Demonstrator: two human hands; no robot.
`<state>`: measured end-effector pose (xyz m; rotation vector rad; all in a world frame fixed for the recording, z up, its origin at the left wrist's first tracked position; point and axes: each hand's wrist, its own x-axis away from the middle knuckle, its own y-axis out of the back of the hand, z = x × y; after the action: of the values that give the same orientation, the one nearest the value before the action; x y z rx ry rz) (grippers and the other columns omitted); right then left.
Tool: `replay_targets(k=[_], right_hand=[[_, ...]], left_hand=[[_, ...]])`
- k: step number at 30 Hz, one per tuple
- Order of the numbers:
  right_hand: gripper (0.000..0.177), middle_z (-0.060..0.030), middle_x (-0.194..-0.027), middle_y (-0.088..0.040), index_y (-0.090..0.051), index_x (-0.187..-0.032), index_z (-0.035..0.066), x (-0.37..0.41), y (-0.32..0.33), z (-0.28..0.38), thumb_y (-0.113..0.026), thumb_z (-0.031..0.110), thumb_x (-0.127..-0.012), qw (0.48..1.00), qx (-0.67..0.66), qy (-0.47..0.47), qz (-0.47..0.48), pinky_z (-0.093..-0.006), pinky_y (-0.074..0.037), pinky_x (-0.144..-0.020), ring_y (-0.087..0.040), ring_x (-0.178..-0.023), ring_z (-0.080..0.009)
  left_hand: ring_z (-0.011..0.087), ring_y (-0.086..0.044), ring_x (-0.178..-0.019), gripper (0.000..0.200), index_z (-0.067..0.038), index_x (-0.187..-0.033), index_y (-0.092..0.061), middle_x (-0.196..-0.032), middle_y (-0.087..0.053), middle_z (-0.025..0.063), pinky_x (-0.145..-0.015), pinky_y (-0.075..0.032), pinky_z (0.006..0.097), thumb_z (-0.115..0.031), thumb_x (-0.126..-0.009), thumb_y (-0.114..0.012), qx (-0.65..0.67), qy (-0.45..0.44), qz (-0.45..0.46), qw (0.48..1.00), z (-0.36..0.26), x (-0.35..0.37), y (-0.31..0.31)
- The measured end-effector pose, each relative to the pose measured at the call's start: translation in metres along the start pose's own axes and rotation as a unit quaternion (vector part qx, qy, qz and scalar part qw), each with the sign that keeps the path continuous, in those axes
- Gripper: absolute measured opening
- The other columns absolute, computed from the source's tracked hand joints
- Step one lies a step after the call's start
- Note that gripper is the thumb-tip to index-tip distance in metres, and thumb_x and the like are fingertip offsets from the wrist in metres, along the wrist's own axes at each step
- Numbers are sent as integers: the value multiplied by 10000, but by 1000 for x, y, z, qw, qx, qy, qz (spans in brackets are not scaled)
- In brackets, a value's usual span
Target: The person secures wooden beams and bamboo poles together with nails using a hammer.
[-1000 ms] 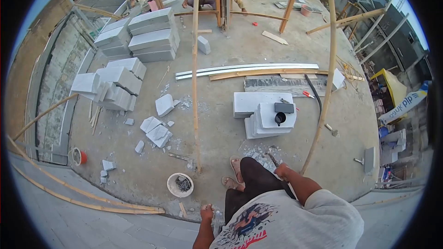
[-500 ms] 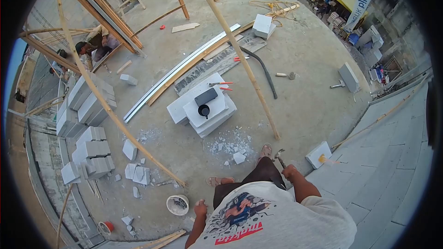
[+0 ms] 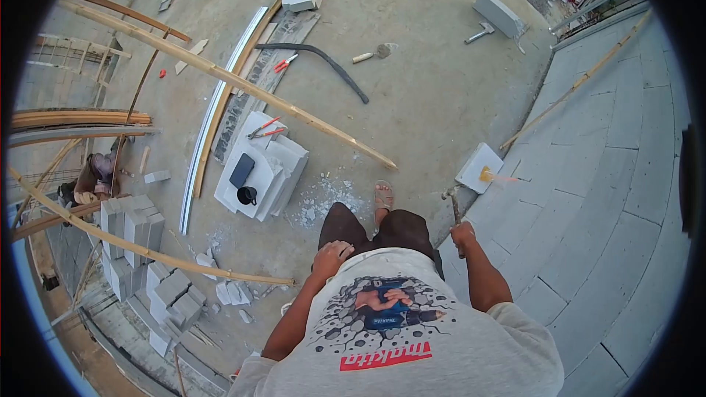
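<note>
A bamboo pole (image 3: pixel 323 123) crosses in front of the long strips (image 3: pixel 205 143), near the block stack (image 3: pixel 283 180) bearing a black cup (image 3: pixel 247 195); another white block (image 3: pixel 476 162) sits by the block wall (image 3: pixel 573 169). Your right hand (image 3: pixel 462 235) clenches the hammer (image 3: pixel 455 209) near it; your left hand (image 3: pixel 332 256), released, has moved onto your thigh (image 3: pixel 344 226)

You had two hands (image 3: pixel 333 256) in view, one hammer (image 3: pixel 457 210) in your grip, two red-handled tools (image 3: pixel 285 63), one trowel (image 3: pixel 383 51), one black cup (image 3: pixel 247 195), one dark hose (image 3: pixel 343 73), and one sandalled foot (image 3: pixel 384 198).
</note>
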<state>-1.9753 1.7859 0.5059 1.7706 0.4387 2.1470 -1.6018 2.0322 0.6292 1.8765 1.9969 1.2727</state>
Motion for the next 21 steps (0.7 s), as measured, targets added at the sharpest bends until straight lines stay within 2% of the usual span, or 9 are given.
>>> replay_targets(k=[1,3,5,8,10,14,16,18,21], right_hand=[[332,-192,-694,-656,-636,-818,-79,9,-4,4,-618,249,-868,1000,-16,-12,4,-412,-517,-500,-653,-557,-296],[328,-171,-668,-638,-606,-903,-62,53,11,46,-652,259,-857,935,-294,-166,-107,-396,-508,-499,-644,-552,-300],[292,-110,-631,-576,-573,-929,-23,33,-27,27,-656,252,-874,926,-322,-168,-103,-371,-462,-446,-574,-503,-237],[255,-57,-612,-531,-552,-929,22,49,-39,53,-660,251,-894,890,-402,-207,-65,-342,-414,-395,-509,-457,-169],[252,-59,-621,-538,-560,-915,29,49,-47,67,-661,258,-892,881,-407,-238,-33,-345,-419,-402,-510,-459,-167],[282,-51,-612,-547,-574,-883,22,9,-110,58,-640,296,-902,921,-318,-217,-65,-341,-433,-431,-529,-468,-174],[285,-49,-611,-548,-578,-881,23,-12,-138,58,-640,301,-903,894,-370,-247,-52,-339,-431,-433,-529,-467,-173],[289,-47,-610,-550,-582,-879,24,-45,-182,54,-639,306,-903,863,-423,-272,-43,-338,-429,-434,-529,-466,-172],[269,-38,-602,-537,-564,-870,40,-97,-261,46,-636,296,-908,888,-363,-268,-92,-329,-413,-414,-508,-446,-156]], left_hand=[[357,-644,-887,346,-84,-990,-657,-905,-679,145,-797,-496,463,-401,-944,-524,-20,-2,20,1000,-14,-7,9],[367,-639,-874,335,-73,-967,-649,-902,-670,168,-772,-492,462,-387,-945,-532,-83,44,115,989,-50,-29,33],[377,-634,-860,327,-63,-944,-641,-898,-661,191,-746,-488,462,-373,-947,-539,-154,88,199,964,-57,-50,44],[381,-637,-817,309,-43,-915,-613,-861,-646,224,-719,-487,446,-333,-968,-519,-112,77,230,964,-45,-56,55],[300,-626,-756,310,-20,-905,-575,-804,-617,192,-712,-471,396,-309,-986,-498,110,67,239,962,-34,-62,71],[143,-455,-712,364,-16,-895,-542,-702,-466,80,-709,-420,315,-348,-1017,-456,127,122,484,857,-23,-107,92],[177,-537,-743,350,-24,-909,-575,-750,-528,92,-734,-446,337,-341,-1012,-470,109,212,596,767,8,-140,72],[288,-618,-836,347,-37,-978,-653,-826,-617,130,-808,-474,389,-360,-967,-527,85,37,544,834,37,-185,46],[318,-618,-889,260,-110,-1008,-725,-897,-643,122,-827,-486,407,-318,-907,-607,-9,-78,418,905,93,-281,-13]])
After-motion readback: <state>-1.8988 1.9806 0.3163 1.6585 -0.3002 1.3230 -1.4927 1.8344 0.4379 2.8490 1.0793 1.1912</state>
